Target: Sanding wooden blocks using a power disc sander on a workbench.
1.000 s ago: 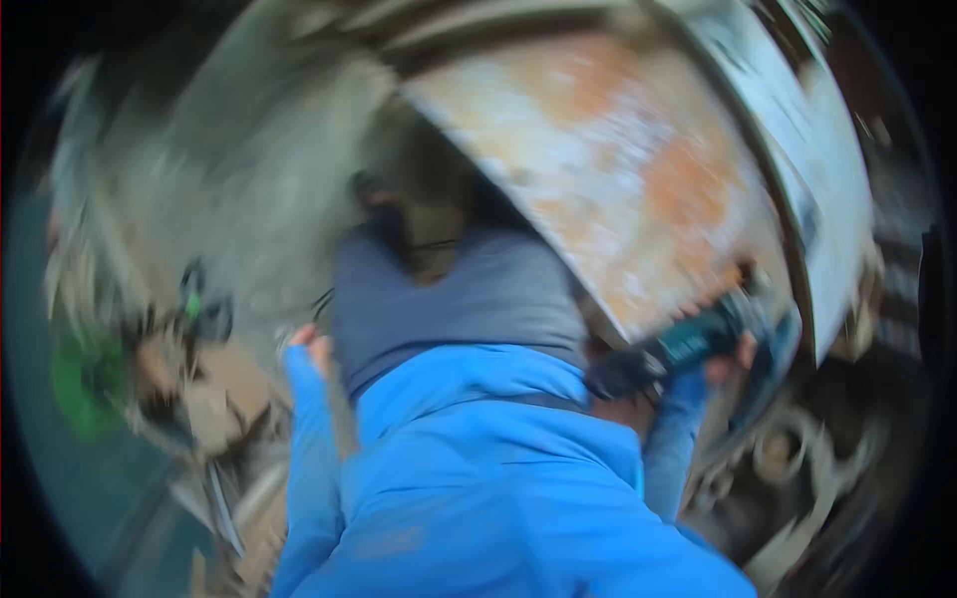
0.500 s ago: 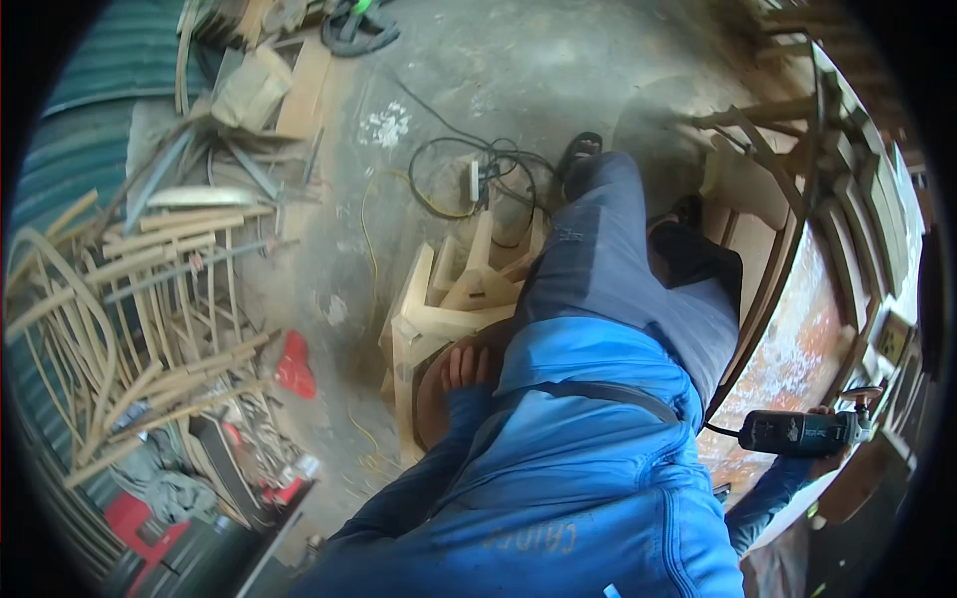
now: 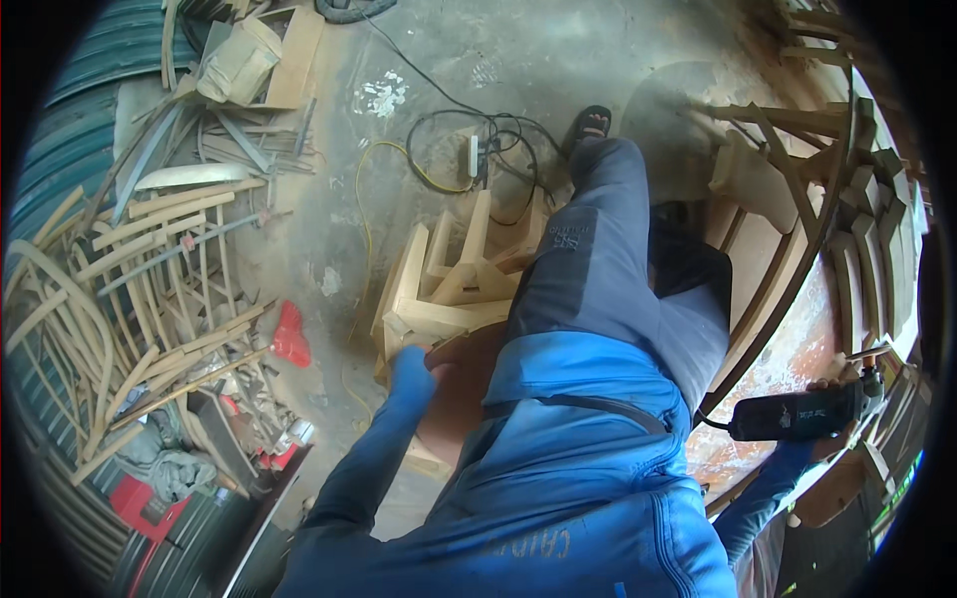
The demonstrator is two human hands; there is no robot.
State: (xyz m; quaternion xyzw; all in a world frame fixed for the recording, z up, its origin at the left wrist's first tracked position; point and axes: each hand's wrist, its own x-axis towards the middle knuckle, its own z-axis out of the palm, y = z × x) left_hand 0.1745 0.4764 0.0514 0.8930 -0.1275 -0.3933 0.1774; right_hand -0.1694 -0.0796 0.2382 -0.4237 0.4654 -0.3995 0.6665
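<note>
In my right hand (image 3: 835,439) is an angle grinder (image 3: 793,413) with a dark body, held out at the right; its disc (image 3: 865,353) shows nearly edge-on. A dark cord runs from its rear end toward my waist. Left of my legs stands a pale wooden frame (image 3: 439,317) with several pieces sticking up, like an upturned chair, beside a smooth brown rounded panel (image 3: 467,384). My left sleeve (image 3: 411,384) reaches to where frame and panel meet. The left hand's fingers are hidden behind the cuff.
Curved wooden parts (image 3: 150,289) lie heaped at the left, near a red object (image 3: 290,335). A looped black cable and power strip (image 3: 474,156) rest on the concrete floor ahead. More curved wooden pieces (image 3: 867,239) stand at the right, close to the grinder.
My left hand has moved forward and left from the brown panel to the frame's corner, its fingers no longer showing. The grinder has shifted slightly up and left, still in my right hand.
</note>
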